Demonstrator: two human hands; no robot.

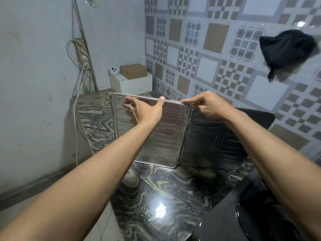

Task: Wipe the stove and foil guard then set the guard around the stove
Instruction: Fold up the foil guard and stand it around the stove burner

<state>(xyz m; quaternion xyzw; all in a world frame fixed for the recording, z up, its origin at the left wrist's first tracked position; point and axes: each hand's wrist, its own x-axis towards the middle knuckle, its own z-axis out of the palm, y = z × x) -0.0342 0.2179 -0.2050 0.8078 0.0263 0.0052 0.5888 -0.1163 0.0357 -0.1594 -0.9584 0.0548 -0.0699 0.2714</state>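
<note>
The shiny foil guard (165, 136) stands upright on the marbled counter (156, 185), its ribbed panels unfolded side by side. My left hand (144, 108) grips the top edge of the left panel, thumb over the rim. At the fold my right hand (206, 105) pinches the top edge where the darker right panel (208, 141) begins. The black stove (251, 211) sits at the lower right, partly hidden by my right forearm, and the guard's right panel reaches toward it.
A white box (132, 84) with a brown cardboard box (133, 71) on it stands in the far corner. A power strip with cables (83, 56) hangs on the left wall. A black cloth (286, 49) hangs on the tiled wall at right. The counter's left edge drops off.
</note>
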